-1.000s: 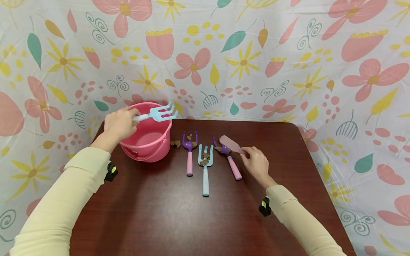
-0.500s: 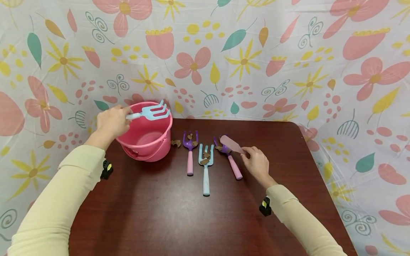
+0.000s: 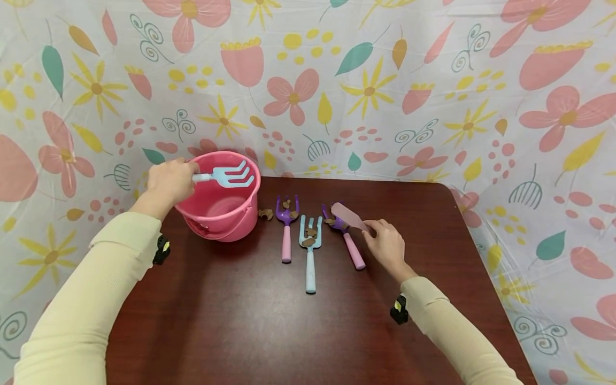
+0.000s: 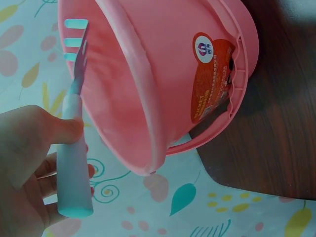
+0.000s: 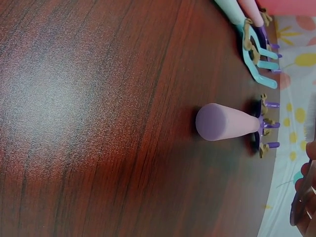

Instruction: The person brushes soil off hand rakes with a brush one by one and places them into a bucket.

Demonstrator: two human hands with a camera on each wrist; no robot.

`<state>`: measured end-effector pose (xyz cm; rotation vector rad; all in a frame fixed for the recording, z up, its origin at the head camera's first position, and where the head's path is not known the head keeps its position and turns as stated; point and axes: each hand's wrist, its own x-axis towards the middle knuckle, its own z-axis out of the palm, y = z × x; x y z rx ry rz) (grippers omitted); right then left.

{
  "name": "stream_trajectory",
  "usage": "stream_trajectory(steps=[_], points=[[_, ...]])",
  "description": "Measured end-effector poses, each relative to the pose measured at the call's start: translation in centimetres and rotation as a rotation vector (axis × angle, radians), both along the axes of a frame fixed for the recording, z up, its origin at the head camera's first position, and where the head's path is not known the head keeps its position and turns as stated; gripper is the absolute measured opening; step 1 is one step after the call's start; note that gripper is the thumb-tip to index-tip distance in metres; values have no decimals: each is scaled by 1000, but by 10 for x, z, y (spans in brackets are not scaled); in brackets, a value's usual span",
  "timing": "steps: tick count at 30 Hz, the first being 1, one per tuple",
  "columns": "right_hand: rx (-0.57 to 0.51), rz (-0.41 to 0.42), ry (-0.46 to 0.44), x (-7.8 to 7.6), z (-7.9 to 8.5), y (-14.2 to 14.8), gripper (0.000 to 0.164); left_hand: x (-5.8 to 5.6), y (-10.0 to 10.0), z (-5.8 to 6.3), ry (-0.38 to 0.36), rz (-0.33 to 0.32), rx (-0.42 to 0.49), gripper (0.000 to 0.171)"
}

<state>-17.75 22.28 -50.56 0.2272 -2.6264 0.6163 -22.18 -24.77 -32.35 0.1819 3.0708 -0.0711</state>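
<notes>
My left hand (image 3: pixel 168 181) grips the handle of a light blue toy garden fork (image 3: pixel 228 177), its tines over the mouth of a pink bucket (image 3: pixel 243 227). In the left wrist view the fork's handle (image 4: pixel 75 163) lies between thumb and fingers. On the right, my right hand (image 3: pixel 386 245) holds a flat-backed pink brush (image 3: pixel 349 216). The brush overlaps the purple head of a pink-handled fork (image 3: pixel 354 251) on the table, with brown clumps on its tines. At the right wrist view's edge only part of the right hand (image 5: pixel 308 195) shows.
Between bucket and right hand lie another purple fork with a pink handle (image 3: pixel 286 243) and a light blue fork (image 3: pixel 310 270), both bearing brown clumps. A loose brown clump (image 3: pixel 265 214) sits beside the bucket. Behind the dark wooden table (image 3: pixel 269 331) hangs a floral curtain (image 3: pixel 308 48).
My left hand has shifted a little left with the light blue fork, and the fork's tines have tipped lower over the bucket. The right hand and brush have stayed in place.
</notes>
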Motion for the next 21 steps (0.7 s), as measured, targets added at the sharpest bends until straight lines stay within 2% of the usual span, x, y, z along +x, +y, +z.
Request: stream_trajectory(steps=[7,12,21], points=[[8,-4,-11,0,0,0,23,-2,3,-1,-43,-25,-62,37],[8,-4,-29,2,1,-1,24,-3,5,-3,-46,-48,-89,32],[15,-7,-29,3,1,-1,24,-6,7,-6,-57,-73,-104,30]])
